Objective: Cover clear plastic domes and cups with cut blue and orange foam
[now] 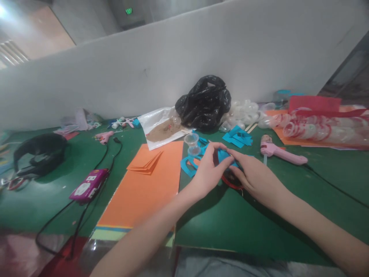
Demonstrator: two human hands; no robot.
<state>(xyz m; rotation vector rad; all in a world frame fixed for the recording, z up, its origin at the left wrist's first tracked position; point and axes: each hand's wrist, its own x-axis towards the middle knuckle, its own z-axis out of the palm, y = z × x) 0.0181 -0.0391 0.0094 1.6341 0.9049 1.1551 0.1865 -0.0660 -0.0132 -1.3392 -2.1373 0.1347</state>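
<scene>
In the head view, a piece of blue paper (223, 155) is pinched between my left hand (211, 169) and my right hand (253, 173), thumbs on top. Below my fingers a round, dark-centred thing with a red rim (232, 185) partly shows; my hands hide the rest of it. Just left of my left hand lie blue paper offcuts (187, 167) with holes cut in them. Two small clear plastic cups (192, 140) stand behind these offcuts. Cut blue paper pieces (238, 137) lie in a pile beyond my right hand.
A pink glue gun (284, 152) lies to the right, its cord trailing off. Orange paper (155, 192) covers the left-centre. Behind are sand on a white sheet (163, 130), a black plastic bag (205, 102) and stacked cups (323, 130). A purple packet (90, 186) lies among cords.
</scene>
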